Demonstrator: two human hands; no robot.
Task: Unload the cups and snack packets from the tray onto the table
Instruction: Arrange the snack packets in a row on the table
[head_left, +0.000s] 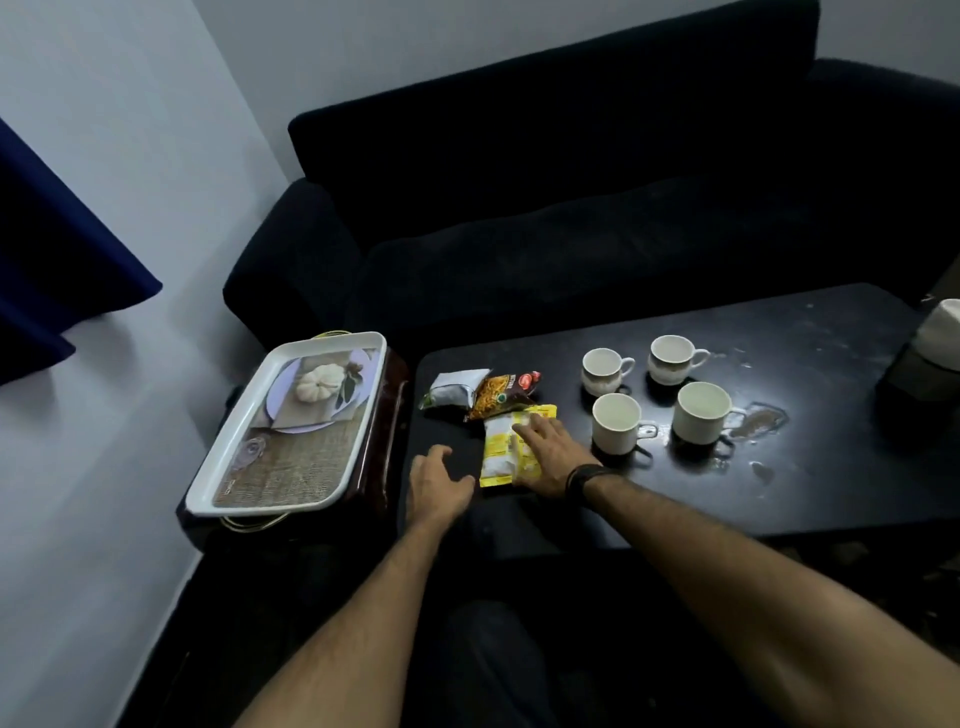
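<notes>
The white tray (200, 493) with a pumpkin picture stands on a small brown stand at the left, with nothing on it. On the black table (805, 467) lie a grey packet (451, 388), a brown-orange packet (498, 392) and a yellow packet (501, 452). My right hand (553, 457) rests flat on the yellow packet with its fingers straight. My left hand (439, 483) hovers just left of that packet, fingers loosely spread and holding nothing. Several white cups, such as the one at the front (615, 422), stand in a cluster to the right of the packets.
A dark sofa (571, 208) runs behind the table. Spilled liquid (758, 421) lies on the table right of the cups. A white object (943, 332) sits at the table's far right edge. A blue curtain (52, 249) hangs at the left wall.
</notes>
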